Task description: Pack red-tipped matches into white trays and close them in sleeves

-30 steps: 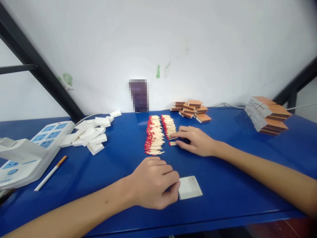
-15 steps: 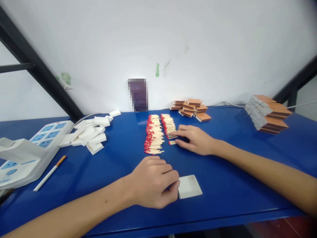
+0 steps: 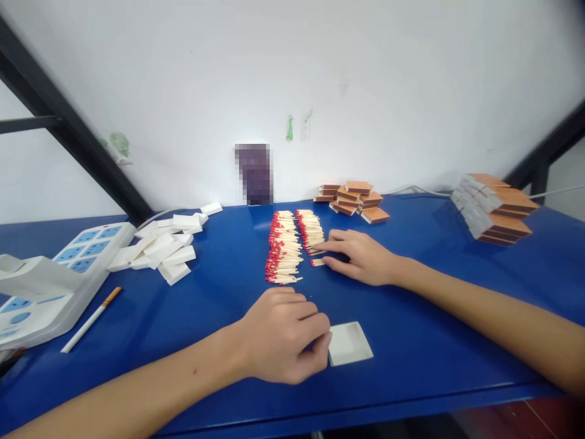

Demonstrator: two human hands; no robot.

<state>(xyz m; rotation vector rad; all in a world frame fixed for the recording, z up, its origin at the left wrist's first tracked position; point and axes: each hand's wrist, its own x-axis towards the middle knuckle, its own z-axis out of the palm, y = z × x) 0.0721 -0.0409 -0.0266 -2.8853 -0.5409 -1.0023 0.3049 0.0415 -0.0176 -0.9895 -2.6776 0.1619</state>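
Note:
My left hand (image 3: 291,336) is closed, thumb and finger at the left end of a white matchbox tray (image 3: 351,344) lying flat near the front edge. My right hand (image 3: 361,259) reaches in from the right. Its index fingertip touches the near end of the right row of red-tipped matches (image 3: 311,227). Its thumb tip is at a few matches (image 3: 317,263) lying just apart from that row; index finger and thumb are spread. To the left lies a longer, thicker row of matches (image 3: 284,250), heads pointing left.
Loose white trays (image 3: 167,244) lie heaped at the left, beside a power strip (image 3: 86,256) and a cigarette (image 3: 92,319). Orange matchbox sleeves (image 3: 354,198) are piled against the wall. More matchboxes (image 3: 496,210) stand stacked at the right, near a black frame post.

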